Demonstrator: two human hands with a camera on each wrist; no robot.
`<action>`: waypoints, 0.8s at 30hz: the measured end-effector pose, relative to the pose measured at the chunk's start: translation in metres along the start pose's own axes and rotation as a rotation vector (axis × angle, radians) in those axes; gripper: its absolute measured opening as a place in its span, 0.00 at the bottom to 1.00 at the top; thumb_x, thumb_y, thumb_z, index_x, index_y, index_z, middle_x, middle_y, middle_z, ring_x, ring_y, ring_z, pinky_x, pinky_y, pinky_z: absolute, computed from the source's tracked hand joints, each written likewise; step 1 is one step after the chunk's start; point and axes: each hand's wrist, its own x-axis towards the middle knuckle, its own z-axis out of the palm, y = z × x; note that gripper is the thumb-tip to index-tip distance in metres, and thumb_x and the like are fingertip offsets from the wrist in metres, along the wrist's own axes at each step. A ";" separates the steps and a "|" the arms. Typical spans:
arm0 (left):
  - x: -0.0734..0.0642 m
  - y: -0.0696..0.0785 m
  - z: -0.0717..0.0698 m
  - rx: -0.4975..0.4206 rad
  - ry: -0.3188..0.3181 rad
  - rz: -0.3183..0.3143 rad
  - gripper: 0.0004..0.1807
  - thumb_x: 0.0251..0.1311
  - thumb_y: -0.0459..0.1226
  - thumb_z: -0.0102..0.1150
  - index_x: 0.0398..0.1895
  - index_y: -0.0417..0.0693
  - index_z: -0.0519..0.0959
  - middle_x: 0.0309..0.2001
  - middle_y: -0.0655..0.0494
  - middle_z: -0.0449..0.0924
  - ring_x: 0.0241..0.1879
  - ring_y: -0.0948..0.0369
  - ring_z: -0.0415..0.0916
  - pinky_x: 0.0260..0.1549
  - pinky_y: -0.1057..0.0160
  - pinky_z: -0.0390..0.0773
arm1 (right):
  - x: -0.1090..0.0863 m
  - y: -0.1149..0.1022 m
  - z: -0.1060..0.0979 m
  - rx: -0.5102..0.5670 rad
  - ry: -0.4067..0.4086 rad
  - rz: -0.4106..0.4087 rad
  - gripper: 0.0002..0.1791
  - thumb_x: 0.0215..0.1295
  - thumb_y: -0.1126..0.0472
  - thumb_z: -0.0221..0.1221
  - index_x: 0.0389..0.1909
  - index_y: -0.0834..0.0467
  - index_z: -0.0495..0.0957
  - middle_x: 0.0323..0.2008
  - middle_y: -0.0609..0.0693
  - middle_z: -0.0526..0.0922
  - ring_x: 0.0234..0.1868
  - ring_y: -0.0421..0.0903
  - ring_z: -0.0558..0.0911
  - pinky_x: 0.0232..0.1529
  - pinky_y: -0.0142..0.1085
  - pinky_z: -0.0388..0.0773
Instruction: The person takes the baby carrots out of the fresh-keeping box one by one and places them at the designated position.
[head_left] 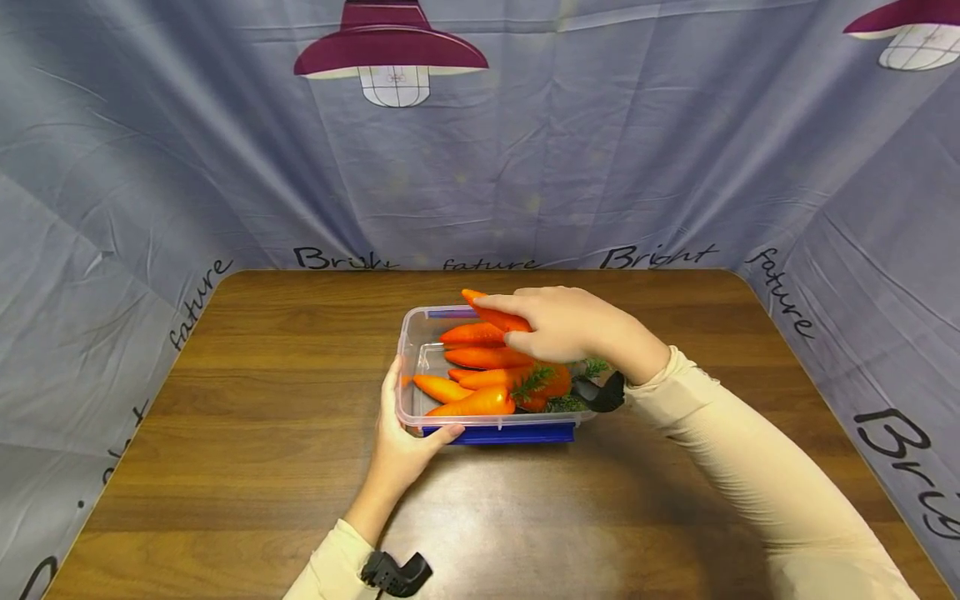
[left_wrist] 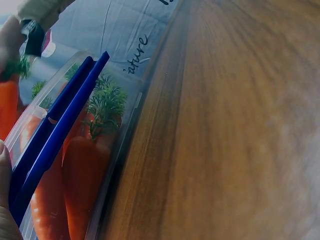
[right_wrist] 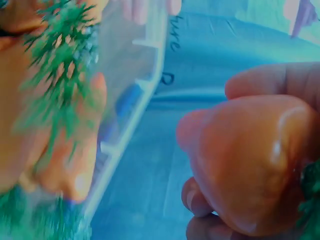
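table [head_left: 262, 375]: looks like wood, smooth grain, kinda shiny towards the near edge
box [head_left: 525, 421]: clear plastic, smooth
clip [head_left: 525, 433] facing the table's near edge: smooth solid plastic
carrots [head_left: 476, 402]: super smooth, glossy, look plastic tbh
leafy tops [head_left: 534, 382]: rough, feathery
backdrop [head_left: 480, 167] past the far edge: wrinkly cloth, pretty matt
sleeves [head_left: 750, 450]: matt cloth, creased

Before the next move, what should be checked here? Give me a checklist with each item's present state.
1. Left hand holding the plastic box: ok, at its near left corner.
2. Box top uncovered: ok.
3. Right hand gripping a carrot: ok.
4. Held carrot apart from the rim: ok, a gap shows in the right wrist view.
5. Count of carrots inside: cannot tell, some are partly hidden.
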 end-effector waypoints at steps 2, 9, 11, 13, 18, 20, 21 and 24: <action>0.001 -0.008 0.000 0.005 0.002 0.010 0.65 0.41 0.31 0.80 0.79 0.63 0.47 0.79 0.51 0.48 0.76 0.44 0.53 0.70 0.38 0.60 | -0.011 0.007 -0.003 0.004 0.031 0.033 0.34 0.72 0.46 0.47 0.76 0.28 0.49 0.64 0.45 0.75 0.52 0.48 0.79 0.48 0.48 0.76; 0.001 -0.014 0.000 -0.014 0.001 0.031 0.64 0.43 0.33 0.80 0.78 0.69 0.47 0.80 0.57 0.47 0.77 0.46 0.50 0.72 0.40 0.57 | -0.052 0.044 -0.008 0.057 0.137 0.185 0.35 0.72 0.46 0.49 0.77 0.29 0.49 0.69 0.48 0.72 0.60 0.53 0.78 0.54 0.55 0.76; 0.001 -0.014 0.000 -0.027 -0.006 0.034 0.65 0.43 0.32 0.80 0.79 0.67 0.46 0.80 0.56 0.46 0.78 0.46 0.48 0.72 0.42 0.55 | -0.063 0.057 -0.008 0.073 0.144 0.227 0.35 0.72 0.47 0.50 0.77 0.31 0.50 0.69 0.50 0.72 0.60 0.56 0.79 0.51 0.58 0.76; 0.000 -0.015 0.000 -0.041 -0.010 0.037 0.65 0.42 0.31 0.80 0.79 0.66 0.46 0.80 0.56 0.45 0.78 0.47 0.46 0.73 0.44 0.54 | -0.075 0.070 -0.006 0.086 0.143 0.269 0.34 0.73 0.47 0.49 0.77 0.33 0.51 0.69 0.53 0.72 0.60 0.59 0.78 0.50 0.60 0.76; 0.001 -0.016 0.000 -0.044 -0.013 0.042 0.66 0.41 0.30 0.80 0.79 0.65 0.45 0.80 0.53 0.45 0.78 0.48 0.46 0.74 0.46 0.54 | -0.091 0.103 0.011 0.117 0.123 0.356 0.34 0.74 0.47 0.49 0.78 0.36 0.52 0.66 0.60 0.74 0.52 0.59 0.80 0.44 0.57 0.76; 0.001 -0.016 0.000 -0.039 -0.012 0.042 0.66 0.41 0.30 0.80 0.79 0.65 0.45 0.80 0.53 0.46 0.78 0.48 0.47 0.74 0.46 0.54 | -0.093 0.114 0.022 0.137 0.103 0.378 0.34 0.74 0.47 0.48 0.78 0.38 0.52 0.66 0.61 0.74 0.49 0.58 0.80 0.42 0.54 0.76; 0.001 -0.016 0.000 -0.032 -0.010 0.041 0.66 0.42 0.31 0.80 0.79 0.66 0.45 0.80 0.52 0.46 0.78 0.48 0.48 0.74 0.46 0.55 | -0.093 0.119 0.028 0.148 0.087 0.390 0.34 0.74 0.47 0.48 0.78 0.39 0.52 0.65 0.62 0.74 0.47 0.58 0.79 0.40 0.53 0.75; 0.001 -0.016 0.000 -0.029 -0.009 0.040 0.65 0.43 0.32 0.80 0.79 0.67 0.45 0.80 0.53 0.46 0.78 0.48 0.48 0.74 0.47 0.55 | -0.090 0.130 0.046 0.164 0.042 0.419 0.34 0.73 0.47 0.47 0.78 0.43 0.53 0.63 0.64 0.75 0.45 0.57 0.79 0.37 0.48 0.74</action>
